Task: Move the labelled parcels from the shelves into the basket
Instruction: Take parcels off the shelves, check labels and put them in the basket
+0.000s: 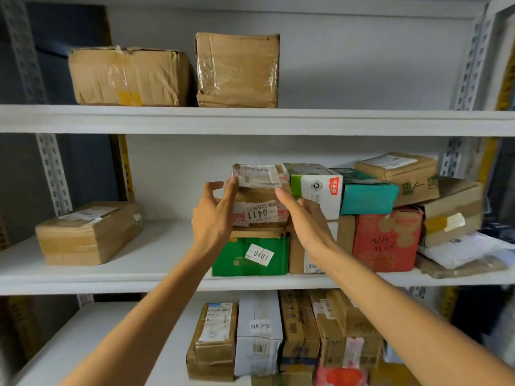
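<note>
shelf [167, 246]; left hand [214, 215], right hand [305, 220] half-open on parcel [262, 213]

White metal shelving [53, 174], three levels showing. Top shelf [362, 121] is carrying a wide crumpled brown cardboard box [128, 76] and, just beside it, a taller brown cardboard box [237, 71]. Middle shelf [172, 246] is bearing a long brown labelled parcel [89, 232] at left, well apart from a green box tagged 0401 [250, 256], a red carton [387, 240] and a flat brown packet [459, 270]. Bottom shelf [125, 330] is holding a brown taped parcel [214, 338] touching a white box [259, 335].
</note>
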